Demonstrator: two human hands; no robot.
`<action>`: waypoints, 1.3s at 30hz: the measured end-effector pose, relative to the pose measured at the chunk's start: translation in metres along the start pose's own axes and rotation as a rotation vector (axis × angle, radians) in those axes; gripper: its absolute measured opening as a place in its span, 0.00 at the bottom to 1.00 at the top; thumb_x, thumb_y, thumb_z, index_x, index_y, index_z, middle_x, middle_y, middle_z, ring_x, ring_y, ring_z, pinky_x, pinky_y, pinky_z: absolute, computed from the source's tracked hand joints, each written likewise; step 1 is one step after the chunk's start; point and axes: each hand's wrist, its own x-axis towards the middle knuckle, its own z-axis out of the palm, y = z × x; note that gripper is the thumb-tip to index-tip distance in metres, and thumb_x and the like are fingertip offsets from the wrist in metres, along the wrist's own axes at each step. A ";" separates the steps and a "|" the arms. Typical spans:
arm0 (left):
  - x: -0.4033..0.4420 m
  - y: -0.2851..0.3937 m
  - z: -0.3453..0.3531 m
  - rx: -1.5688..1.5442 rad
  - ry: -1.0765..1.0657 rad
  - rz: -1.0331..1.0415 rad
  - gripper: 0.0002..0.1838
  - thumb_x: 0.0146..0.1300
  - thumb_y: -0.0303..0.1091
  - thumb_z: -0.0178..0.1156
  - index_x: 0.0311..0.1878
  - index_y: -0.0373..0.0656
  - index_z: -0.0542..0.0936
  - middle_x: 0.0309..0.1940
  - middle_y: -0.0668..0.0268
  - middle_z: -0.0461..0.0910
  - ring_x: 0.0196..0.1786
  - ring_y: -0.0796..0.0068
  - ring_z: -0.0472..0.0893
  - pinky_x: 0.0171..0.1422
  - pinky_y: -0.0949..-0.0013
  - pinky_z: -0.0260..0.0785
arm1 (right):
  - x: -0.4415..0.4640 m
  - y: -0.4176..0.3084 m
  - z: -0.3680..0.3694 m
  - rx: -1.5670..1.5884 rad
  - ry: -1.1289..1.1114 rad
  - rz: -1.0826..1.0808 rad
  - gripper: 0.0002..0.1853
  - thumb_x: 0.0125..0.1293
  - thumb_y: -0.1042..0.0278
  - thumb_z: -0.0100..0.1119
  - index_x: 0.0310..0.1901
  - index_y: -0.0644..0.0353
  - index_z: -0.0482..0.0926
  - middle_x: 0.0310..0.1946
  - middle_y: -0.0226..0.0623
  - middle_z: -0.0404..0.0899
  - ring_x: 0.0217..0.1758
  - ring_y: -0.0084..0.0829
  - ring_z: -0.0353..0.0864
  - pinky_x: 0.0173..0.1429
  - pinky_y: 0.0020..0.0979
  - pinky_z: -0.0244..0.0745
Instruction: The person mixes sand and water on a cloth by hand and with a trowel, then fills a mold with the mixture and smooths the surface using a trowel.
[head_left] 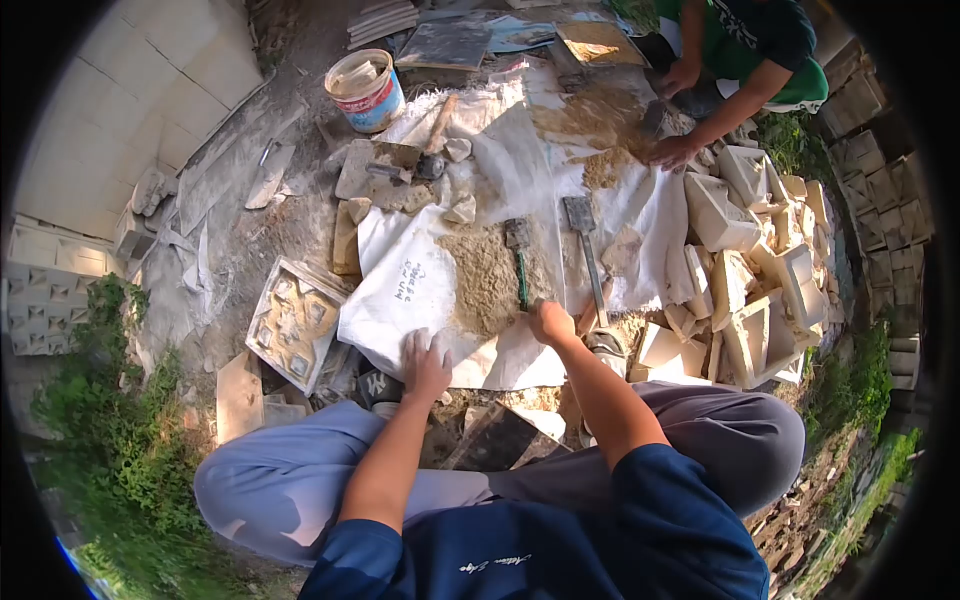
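The right hand [552,324] clasped a green-handled trowel [521,272]; the left hand [428,364], fingers loosely spread, touched white woven sacking [392,265]; grey-brown mortar [483,282] looked mixed, unspread.

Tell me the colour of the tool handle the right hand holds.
The handle is green; the head view shows it best.

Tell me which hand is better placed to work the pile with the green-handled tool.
Probably the right hand: it grips the green-handled tool, whose head lies over the pile. The left hand is open at the near edge of the white sheet.
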 end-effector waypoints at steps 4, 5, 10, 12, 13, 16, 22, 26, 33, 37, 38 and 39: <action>0.002 0.002 0.005 0.036 -0.039 -0.036 0.26 0.65 0.45 0.63 0.62 0.40 0.79 0.64 0.48 0.72 0.71 0.44 0.66 0.80 0.44 0.53 | 0.016 0.011 0.010 0.050 0.028 -0.109 0.30 0.68 0.36 0.60 0.44 0.63 0.84 0.45 0.58 0.85 0.55 0.57 0.84 0.58 0.51 0.78; 0.001 0.002 0.007 0.051 -0.048 -0.042 0.26 0.66 0.46 0.63 0.62 0.40 0.79 0.65 0.49 0.72 0.72 0.45 0.66 0.80 0.44 0.53 | 0.019 0.010 0.015 0.052 0.059 -0.104 0.30 0.67 0.38 0.63 0.44 0.64 0.85 0.45 0.59 0.85 0.54 0.58 0.84 0.58 0.50 0.78; 0.001 0.000 0.008 0.031 -0.033 -0.040 0.26 0.66 0.46 0.62 0.61 0.40 0.79 0.64 0.50 0.73 0.71 0.46 0.66 0.79 0.45 0.53 | 0.024 0.023 -0.009 -0.007 0.104 -0.080 0.22 0.61 0.52 0.73 0.41 0.68 0.86 0.43 0.62 0.85 0.49 0.55 0.87 0.52 0.44 0.82; 0.000 -0.002 0.006 0.035 -0.028 -0.036 0.25 0.66 0.46 0.63 0.61 0.40 0.79 0.63 0.50 0.73 0.71 0.46 0.67 0.79 0.45 0.53 | 0.039 0.050 -0.003 0.244 0.085 0.042 0.24 0.65 0.49 0.70 0.37 0.69 0.85 0.29 0.56 0.85 0.30 0.49 0.88 0.35 0.41 0.81; 0.000 -0.003 0.008 0.035 -0.018 -0.031 0.25 0.66 0.46 0.63 0.60 0.40 0.79 0.62 0.49 0.73 0.70 0.46 0.67 0.79 0.45 0.54 | 0.043 0.053 -0.001 0.292 0.155 0.062 0.25 0.68 0.47 0.68 0.36 0.70 0.84 0.25 0.52 0.85 0.24 0.47 0.86 0.30 0.39 0.80; -0.003 -0.004 0.010 0.027 -0.008 -0.028 0.25 0.65 0.46 0.64 0.60 0.40 0.79 0.61 0.49 0.74 0.69 0.45 0.67 0.79 0.45 0.54 | 0.043 0.049 -0.018 0.474 0.129 0.152 0.31 0.72 0.43 0.61 0.33 0.72 0.82 0.24 0.51 0.84 0.25 0.46 0.84 0.32 0.42 0.78; 0.001 -0.006 0.009 0.001 0.008 -0.023 0.25 0.65 0.45 0.64 0.60 0.40 0.79 0.61 0.49 0.73 0.69 0.46 0.67 0.78 0.44 0.54 | 0.049 0.033 -0.064 0.371 0.382 0.050 0.42 0.76 0.33 0.48 0.29 0.77 0.78 0.22 0.61 0.78 0.31 0.57 0.80 0.42 0.53 0.72; 0.000 -0.004 0.008 0.005 0.039 -0.021 0.25 0.64 0.44 0.65 0.60 0.40 0.79 0.62 0.49 0.72 0.70 0.45 0.67 0.78 0.44 0.54 | 0.064 0.048 -0.069 0.380 0.571 0.059 0.36 0.76 0.38 0.51 0.29 0.73 0.81 0.26 0.65 0.79 0.35 0.62 0.83 0.42 0.54 0.72; 0.002 0.006 0.010 0.030 0.078 -0.114 0.27 0.68 0.48 0.62 0.64 0.42 0.77 0.65 0.47 0.72 0.71 0.44 0.66 0.78 0.43 0.54 | 0.046 0.092 -0.074 0.365 0.722 0.067 0.21 0.71 0.50 0.60 0.47 0.62 0.86 0.43 0.63 0.85 0.50 0.59 0.84 0.55 0.53 0.77; 0.006 0.017 0.004 0.001 0.212 -0.281 0.27 0.71 0.50 0.59 0.65 0.41 0.77 0.61 0.46 0.75 0.69 0.44 0.69 0.77 0.44 0.55 | 0.011 0.096 -0.052 0.150 0.882 0.310 0.21 0.71 0.51 0.60 0.52 0.62 0.83 0.52 0.62 0.83 0.56 0.58 0.82 0.61 0.52 0.76; 0.006 0.021 0.000 0.019 0.181 -0.318 0.27 0.72 0.51 0.57 0.65 0.40 0.76 0.61 0.46 0.76 0.69 0.43 0.70 0.76 0.44 0.56 | 0.007 0.096 -0.045 0.141 0.903 0.435 0.21 0.71 0.53 0.59 0.53 0.63 0.82 0.54 0.63 0.81 0.57 0.59 0.82 0.62 0.53 0.75; 0.003 0.024 -0.001 0.019 0.181 -0.316 0.27 0.72 0.51 0.57 0.65 0.40 0.76 0.61 0.46 0.76 0.69 0.43 0.70 0.76 0.44 0.56 | 0.008 0.099 -0.036 0.133 0.923 0.560 0.21 0.72 0.54 0.58 0.53 0.65 0.80 0.56 0.64 0.80 0.57 0.59 0.81 0.62 0.54 0.74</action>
